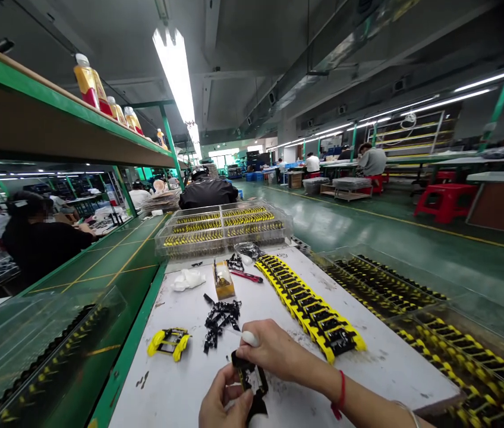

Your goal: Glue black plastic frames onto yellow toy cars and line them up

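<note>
While both hands meet low over the white work surface (180, 404), here's the black frame (258, 380), right in the middle of the action, held just above the near part of that surface! The danger, as I judge it, is a slip: it's a slim, open piece, and if the two grips pull unevenly it could twist, or a thin bar could bend or snap. Watch that white-handled tool (250, 338) too, riding in the same hand that steadies the frame; its thin end points away toward the loose black parts (220, 321), and a careless swing of the wrist could scatter them or nick a fingertip

Now the hands! The left hand (223, 401) comes up from the bottom edge, fingers curled, thumb and fingers clamped on the near left side of the frame. The right hand (274, 351) reaches in from the lower right, forearm slanting across, red band (342, 389) at the wrist, knuckles up. Its thumb and fingers close together at the frame's far end, with the white handle tucked into the same grip; how hard they press, I cannot tell

Off to the left sits a yellow-and-black piece (169, 343), well apart from the hands, and to the right runs the long row of yellow-and-black pieces (309, 309), slanting close past the right forearm, so a wide elbow could nudge it out of line
</note>
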A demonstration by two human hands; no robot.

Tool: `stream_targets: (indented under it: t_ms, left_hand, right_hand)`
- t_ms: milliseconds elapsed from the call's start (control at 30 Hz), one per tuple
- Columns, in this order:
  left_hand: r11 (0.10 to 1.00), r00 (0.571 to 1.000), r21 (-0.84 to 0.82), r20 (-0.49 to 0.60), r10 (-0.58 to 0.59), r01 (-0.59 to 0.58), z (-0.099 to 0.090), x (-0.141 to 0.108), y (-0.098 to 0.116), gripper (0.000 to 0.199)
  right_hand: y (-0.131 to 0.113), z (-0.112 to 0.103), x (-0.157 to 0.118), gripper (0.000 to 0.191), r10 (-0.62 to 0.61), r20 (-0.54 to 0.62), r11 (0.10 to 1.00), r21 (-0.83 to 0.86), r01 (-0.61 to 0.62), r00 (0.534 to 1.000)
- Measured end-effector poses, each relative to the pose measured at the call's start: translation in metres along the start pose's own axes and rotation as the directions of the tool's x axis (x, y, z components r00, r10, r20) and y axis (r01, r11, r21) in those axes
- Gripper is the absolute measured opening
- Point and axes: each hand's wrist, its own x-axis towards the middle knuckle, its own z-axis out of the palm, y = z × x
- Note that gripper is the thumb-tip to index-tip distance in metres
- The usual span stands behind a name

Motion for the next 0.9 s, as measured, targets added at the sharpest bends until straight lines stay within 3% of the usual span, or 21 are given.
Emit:
stream_targets:
  t_ms: [100, 233, 400, 533, 767, 900]
  left_hand:
    - [0.999, 0.997, 0.014, 0.072, -0.041, 0.041, 0.002, -0.006, 0.012, 0.038]
    - [0.997, 0.995, -0.024, 0.067, -0.069, 0.071, 0.007, -0.011, 0.028, 0.041]
    - [0.994, 0.998, -0.087, -0.001, -0.069, 0.068, 0.01, -0.012, 0.033, 0.068]
    - [0.998, 0.999, -0.049, 0.007, -0.048, 0.049, 0.012, -0.014, 0.032, 0.082]
    - [0.997, 0.995, 0.036, 0.071, -0.069, 0.066, 0.019, -0.009, 0.032, 0.078]
    - [0.988, 0.998, 0.151, 0.056, 0.009, -0.017, 0.023, -0.007, 0.029, 0.066]
  right_hand:
    - [0.001, 0.0, 0.005, 0.015, 0.011, 0.039, 1.0, -0.029, -0.009, 0.999]
    - [0.0, -0.001, 0.015, 0.016, 0.021, 0.093, 0.996, -0.088, -0.013, 0.995]
    - [-0.005, -0.006, 0.026, 0.017, 0.028, 0.139, 0.989, -0.146, -0.008, 0.99]
    - [-0.008, -0.008, 0.03, 0.015, 0.035, 0.155, 0.984, -0.179, -0.007, 0.987]
    - [-0.001, 0.0, 0.036, 0.014, 0.038, 0.13, 0.98, -0.199, -0.011, 0.991]
    - [0.002, 0.003, 0.038, 0.009, 0.047, 0.127, 0.985, -0.171, -0.025, 0.991]
